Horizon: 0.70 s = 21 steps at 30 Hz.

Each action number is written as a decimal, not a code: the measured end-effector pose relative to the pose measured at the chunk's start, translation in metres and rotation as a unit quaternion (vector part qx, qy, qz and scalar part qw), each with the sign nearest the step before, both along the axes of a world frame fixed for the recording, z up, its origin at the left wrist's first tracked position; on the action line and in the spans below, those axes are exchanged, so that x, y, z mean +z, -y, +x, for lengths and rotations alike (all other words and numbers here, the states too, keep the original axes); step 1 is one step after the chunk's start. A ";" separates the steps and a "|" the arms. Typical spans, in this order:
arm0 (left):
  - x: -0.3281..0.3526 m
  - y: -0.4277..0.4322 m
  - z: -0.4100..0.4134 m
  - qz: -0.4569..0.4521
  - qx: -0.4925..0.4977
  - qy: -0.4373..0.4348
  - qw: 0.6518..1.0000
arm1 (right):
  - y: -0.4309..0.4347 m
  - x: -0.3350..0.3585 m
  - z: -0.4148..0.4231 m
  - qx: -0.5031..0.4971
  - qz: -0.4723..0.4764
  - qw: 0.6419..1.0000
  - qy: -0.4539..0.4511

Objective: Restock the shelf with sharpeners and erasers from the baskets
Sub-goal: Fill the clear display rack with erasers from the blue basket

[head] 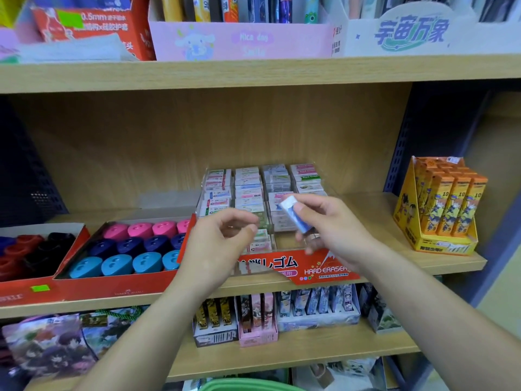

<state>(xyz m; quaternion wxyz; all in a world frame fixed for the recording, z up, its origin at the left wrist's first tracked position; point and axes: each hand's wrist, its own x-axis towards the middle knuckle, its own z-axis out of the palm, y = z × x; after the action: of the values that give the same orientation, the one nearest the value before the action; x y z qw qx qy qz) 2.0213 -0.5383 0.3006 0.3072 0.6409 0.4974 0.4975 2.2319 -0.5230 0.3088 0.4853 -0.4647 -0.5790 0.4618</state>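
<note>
My right hand (329,224) pinches a blue-and-white eraser (296,214) above the clear eraser display box (324,268), whose red front reads HARD ERASER. Rows of small wrapped erasers (248,190) fill the box's back compartments. My left hand (222,244) hovers over the box's left front with its fingers curled and nothing visible in them. A red tray of pink, navy and blue sharpeners (129,249) sits to the left on the same wooden shelf (394,266). Another tray with red and black sharpeners (31,252) is at the far left.
An orange display box (442,204) stands at the shelf's right end. Pink and white cartons (239,38) line the shelf above. Character-print packs (282,314) fill the shelf below. A green basket rim (248,385) shows at the bottom edge.
</note>
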 end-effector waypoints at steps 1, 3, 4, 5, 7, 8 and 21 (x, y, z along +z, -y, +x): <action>0.000 -0.003 -0.005 0.019 0.030 -0.033 0.999 | -0.003 -0.001 0.004 -0.028 0.011 0.999 0.019; 0.001 -0.009 -0.015 0.049 0.077 -0.088 0.992 | -0.012 -0.001 0.013 -0.080 0.040 0.995 0.031; 0.001 -0.013 -0.018 0.064 0.095 -0.129 0.985 | -0.017 0.000 0.017 -0.102 0.049 0.993 0.031; 0.001 -0.017 -0.021 0.078 0.107 -0.180 0.975 | -0.023 0.002 0.021 -0.118 0.052 0.991 0.031; -0.002 -0.027 -0.024 0.092 0.115 -0.275 0.950 | -0.036 0.005 0.024 -0.128 0.047 0.990 0.028; -0.004 -0.032 -0.026 0.087 0.111 -0.306 0.941 | -0.042 0.007 0.024 -0.127 0.045 0.991 0.026; -0.026 -0.049 -0.031 0.067 0.100 -0.389 0.913 | -0.112 0.003 0.004 -0.091 0.128 0.915 0.373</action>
<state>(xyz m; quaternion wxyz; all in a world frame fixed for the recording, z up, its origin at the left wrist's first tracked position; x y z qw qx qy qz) 1.9907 -0.4896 0.2748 -0.0055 0.7500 0.6044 0.2687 2.2358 -0.4108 0.3121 0.3293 -0.5878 -0.7272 0.1313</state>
